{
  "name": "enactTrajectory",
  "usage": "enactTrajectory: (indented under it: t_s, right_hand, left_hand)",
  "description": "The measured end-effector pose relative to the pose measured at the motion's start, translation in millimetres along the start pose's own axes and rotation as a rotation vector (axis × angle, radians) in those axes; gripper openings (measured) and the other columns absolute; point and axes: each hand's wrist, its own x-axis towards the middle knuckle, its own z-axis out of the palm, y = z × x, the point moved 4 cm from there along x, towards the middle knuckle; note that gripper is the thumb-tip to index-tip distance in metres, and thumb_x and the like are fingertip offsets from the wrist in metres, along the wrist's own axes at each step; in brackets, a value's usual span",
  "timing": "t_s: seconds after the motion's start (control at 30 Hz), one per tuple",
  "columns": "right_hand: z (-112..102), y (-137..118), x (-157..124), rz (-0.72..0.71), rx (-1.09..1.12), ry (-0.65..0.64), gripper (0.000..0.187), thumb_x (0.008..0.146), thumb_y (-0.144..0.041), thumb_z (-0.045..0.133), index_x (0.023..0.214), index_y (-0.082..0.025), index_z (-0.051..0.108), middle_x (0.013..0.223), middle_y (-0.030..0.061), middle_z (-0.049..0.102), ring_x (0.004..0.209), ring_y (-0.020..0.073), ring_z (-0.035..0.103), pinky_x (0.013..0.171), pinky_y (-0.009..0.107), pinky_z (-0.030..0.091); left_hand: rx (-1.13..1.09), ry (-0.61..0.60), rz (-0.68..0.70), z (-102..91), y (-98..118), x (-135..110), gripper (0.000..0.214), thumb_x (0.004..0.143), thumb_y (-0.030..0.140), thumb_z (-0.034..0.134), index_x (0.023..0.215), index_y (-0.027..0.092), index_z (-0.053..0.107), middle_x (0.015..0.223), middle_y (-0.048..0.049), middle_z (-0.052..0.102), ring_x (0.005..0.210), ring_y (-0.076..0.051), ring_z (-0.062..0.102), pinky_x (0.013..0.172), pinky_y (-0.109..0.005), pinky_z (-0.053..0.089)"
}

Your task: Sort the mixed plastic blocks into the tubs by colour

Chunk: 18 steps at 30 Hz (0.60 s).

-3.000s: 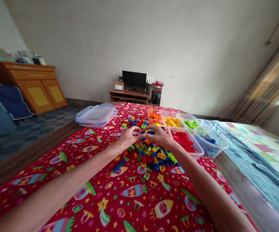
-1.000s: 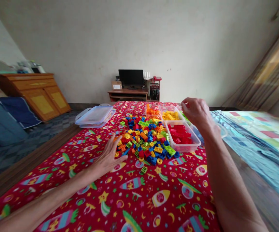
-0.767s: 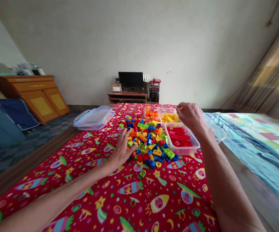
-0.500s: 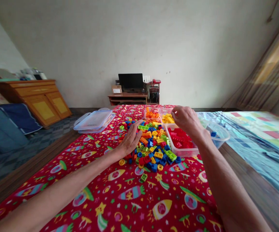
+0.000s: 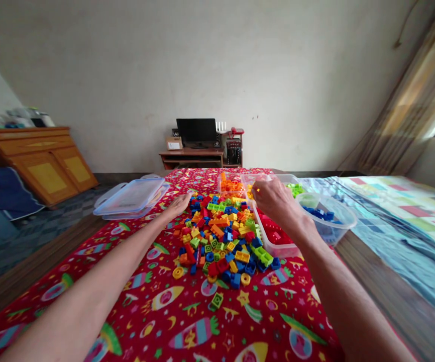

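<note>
A loose pile of toy building bricks (image 5: 217, 231) in red, blue, yellow, green and orange lies on the red patterned cloth (image 5: 134, 301). My left hand (image 5: 179, 204) is at the far left edge of the pile, its fingers mostly hidden behind the hand. My right hand (image 5: 276, 198) hangs over the boxes, fingers curled downward and closed; whatever they hold is hidden. Beneath it stands a clear box of red bricks (image 5: 272, 234). Yellow bricks (image 5: 249, 191) show beside its fingertips, in the box behind.
Orange bricks (image 5: 231, 186) fill a back box, with green bricks (image 5: 296, 189) in another. A round clear tub (image 5: 343, 223) at right holds blue bricks (image 5: 319, 213). Stacked clear lids (image 5: 132, 198) lie at left. One green brick (image 5: 217, 300) sits apart in front.
My left hand has moved from over the pile to its far left edge. My right hand stays over the boxes, fingers turned further down. The view has shifted slightly right.
</note>
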Motion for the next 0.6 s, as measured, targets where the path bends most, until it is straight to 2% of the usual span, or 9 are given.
enactTrajectory:
  t_s: [0.1, 0.23, 0.3, 0.4, 0.5, 0.6]
  right_hand:
    - [2, 0, 1, -0.005, -0.002, -0.01, 0.029, 0.087, -0.011, 0.037, 0.088, -0.013, 0.066, 0.08, 0.0136, 0.067, 0.063, 0.0167, 0.058, 0.052, 0.026, 0.027]
    - [7, 2, 5, 0.001, -0.002, -0.031, 0.028, 0.086, -0.011, 0.039, 0.086, -0.013, 0.067, 0.076, 0.0131, 0.067, 0.059, 0.0147, 0.055, 0.052, 0.026, 0.026]
    - [9, 2, 7, 0.009, 0.0, -0.034, 0.028, 0.087, -0.012, 0.038, 0.085, -0.013, 0.067, 0.075, 0.0125, 0.067, 0.057, 0.0137, 0.053, 0.052, 0.026, 0.025]
    - [12, 0, 8, 0.017, -0.005, -0.026, 0.03, 0.088, -0.014, 0.037, 0.084, -0.013, 0.066, 0.073, 0.0116, 0.066, 0.053, 0.0118, 0.048, 0.051, 0.026, 0.022]
    - [15, -1, 8, 0.01, -0.006, -0.016, 0.031, 0.088, -0.013, 0.035, 0.085, -0.013, 0.066, 0.072, 0.0109, 0.065, 0.051, 0.0104, 0.044, 0.051, 0.026, 0.021]
    - [18, -1, 9, 0.013, -0.006, -0.011, 0.032, 0.089, -0.014, 0.034, 0.084, -0.013, 0.066, 0.071, 0.0104, 0.064, 0.051, 0.0105, 0.043, 0.051, 0.027, 0.02]
  left_hand:
    - [-0.026, -0.011, 0.042, 8.2, 14, -9, 0.047, 0.087, 0.045, 0.029, 0.098, 0.019, 0.067, 0.112, -0.0076, 0.068, 0.117, -0.025, 0.054, 0.103, -0.033, 0.036]
    - [-0.167, 0.074, 0.122, 4.0, 30, -34, 0.048, 0.088, 0.048, 0.029, 0.095, 0.019, 0.066, 0.11, -0.0076, 0.067, 0.107, -0.024, 0.058, 0.099, -0.034, 0.041]
    - [-0.214, 0.062, 0.208, 0.1, 41, -48, 0.052, 0.09, 0.052, 0.026, 0.094, 0.019, 0.066, 0.106, -0.0081, 0.068, 0.103, -0.024, 0.059, 0.097, -0.035, 0.043]
    - [-0.278, 0.006, 0.339, -5.3, 60, -63, 0.054, 0.091, 0.055, 0.026, 0.098, 0.018, 0.065, 0.113, -0.0089, 0.065, 0.106, -0.024, 0.058, 0.094, -0.037, 0.045]
    - [-0.336, 0.016, 0.397, -11.1, 76, -59, 0.054, 0.093, 0.052, 0.024, 0.101, 0.017, 0.064, 0.113, -0.0093, 0.065, 0.105, -0.023, 0.059, 0.091, -0.036, 0.048]
    - [-0.204, 0.103, 0.424, -14.6, 74, -32, 0.056, 0.093, 0.05, 0.021, 0.101, 0.016, 0.065, 0.11, -0.0093, 0.066, 0.101, -0.023, 0.06, 0.094, -0.036, 0.046]
